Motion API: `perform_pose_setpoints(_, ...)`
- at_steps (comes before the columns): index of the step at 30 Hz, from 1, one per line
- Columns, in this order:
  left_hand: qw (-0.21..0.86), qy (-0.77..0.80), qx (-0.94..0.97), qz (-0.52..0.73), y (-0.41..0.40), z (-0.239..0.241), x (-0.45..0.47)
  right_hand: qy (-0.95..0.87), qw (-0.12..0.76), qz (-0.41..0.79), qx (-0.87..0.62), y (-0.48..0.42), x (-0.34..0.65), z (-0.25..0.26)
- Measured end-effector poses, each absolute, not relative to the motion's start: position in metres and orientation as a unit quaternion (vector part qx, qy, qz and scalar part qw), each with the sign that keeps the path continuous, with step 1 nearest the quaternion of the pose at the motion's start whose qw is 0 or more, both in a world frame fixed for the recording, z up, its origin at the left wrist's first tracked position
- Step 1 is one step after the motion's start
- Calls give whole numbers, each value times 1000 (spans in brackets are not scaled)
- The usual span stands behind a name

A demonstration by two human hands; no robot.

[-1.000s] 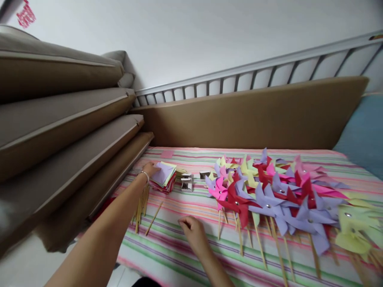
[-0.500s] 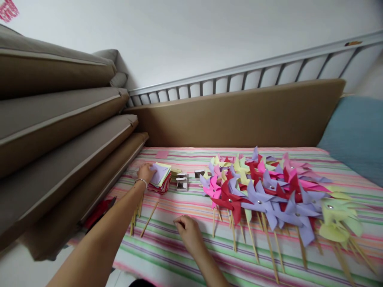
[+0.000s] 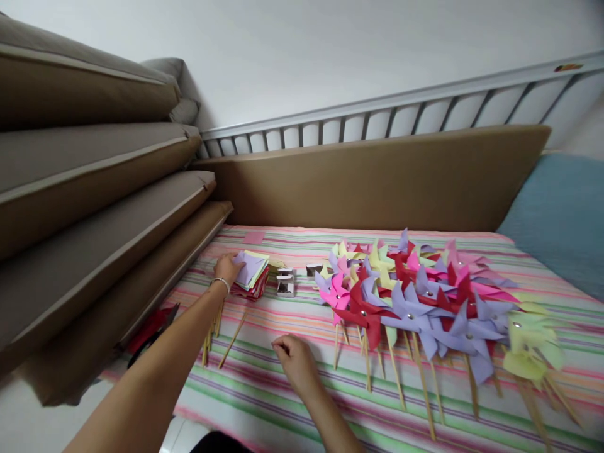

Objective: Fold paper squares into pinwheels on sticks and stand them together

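My left hand [image 3: 229,269] is at the left edge of a stack of coloured paper squares [image 3: 252,289]. Its fingers are closed on the lilac paper square [image 3: 249,270] on top. Lower and to the right, my right hand [image 3: 293,360] hovers over the striped cloth with its fingers curled into a pinch; whatever may be in them is hidden. Small open boxes [image 3: 285,282] stand just right of the stack. Several bare wooden sticks [image 3: 233,341] lie below it, partly behind my left forearm.
Many finished paper pinwheels [image 3: 410,308] on sticks cover the right side of the striped cloth [image 3: 264,390]. Scissors [image 3: 163,330] and red material lie by the left edge. Stacked cushions [image 3: 94,157] rise at left; a brown padded board [image 3: 368,182] stands against the railing [image 3: 330,129].
The view has shifted slightly. My left hand stays at the paper stack, and my right hand keeps its pinched pose.
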State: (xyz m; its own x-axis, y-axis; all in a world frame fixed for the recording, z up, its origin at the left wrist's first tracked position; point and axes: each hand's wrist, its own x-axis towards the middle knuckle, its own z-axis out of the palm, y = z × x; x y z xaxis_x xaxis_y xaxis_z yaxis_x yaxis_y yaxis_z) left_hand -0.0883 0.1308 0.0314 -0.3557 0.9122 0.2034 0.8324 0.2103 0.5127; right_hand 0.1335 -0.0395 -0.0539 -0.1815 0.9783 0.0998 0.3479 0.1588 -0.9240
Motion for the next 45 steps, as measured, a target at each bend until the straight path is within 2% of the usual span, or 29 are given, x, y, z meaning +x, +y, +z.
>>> perform_pose_setpoints(7, 21, 710, 605, 360, 119, 55, -75, -603, 428, 452, -498, -39, 135, -49)
perform_pose_setpoints(12, -55, 565, 664, 487, 50, 74, -23, -515, 470, 525, -489, -30, 151, -30)
perform_pose_setpoints(17, -85, 437, 734, 514, -13, 37, 28, -241, 530, 743, -331, -19, 178, 7)
perform_pose_setpoints(21, -61, 391, 770, 500, -18, 4, 33, -161, 571, 728, -342, -9, 182, 15)
perform_pose_setpoints(23, -5, 399, 764, 507, -15, -5, 31, -164, 597, 690, -374, -4, 179, 11)
perform_pose_setpoints(25, 107, 436, 705, 550, -13, -8, 31, -172, 624, 660, -381, -1, 178, 6)
perform_pose_setpoints(28, 394, 464, 477, 634, -8, -7, 35, -193, 643, 639, -375, 1, 179, 4)
perform_pose_setpoints(30, 600, 402, 312, 618, -5, -3, 37, -209, 644, 627, -385, 0, 181, 4)
perform_pose_setpoints(31, 676, 355, 251, 594, -4, 0, 38, -216, 644, 621, -390, 0, 181, 5)
perform_pose_setpoints(33, 765, 280, 183, 550, -3, 4, 40, -230, 646, 612, -395, -2, 179, 4)
perform_pose_setpoints(36, 788, 268, 162, 530, -6, 5, 42, -247, 644, 607, -394, -4, 172, -1)
perform_pose_setpoints(41, 762, 355, 143, 523, -8, -5, 38, -300, 609, 593, -432, 0, 162, -18)
perform_pose_setpoints(45, 741, 378, 114, 543, -7, -8, 25, -396, 577, 496, -514, 0, 163, -27)
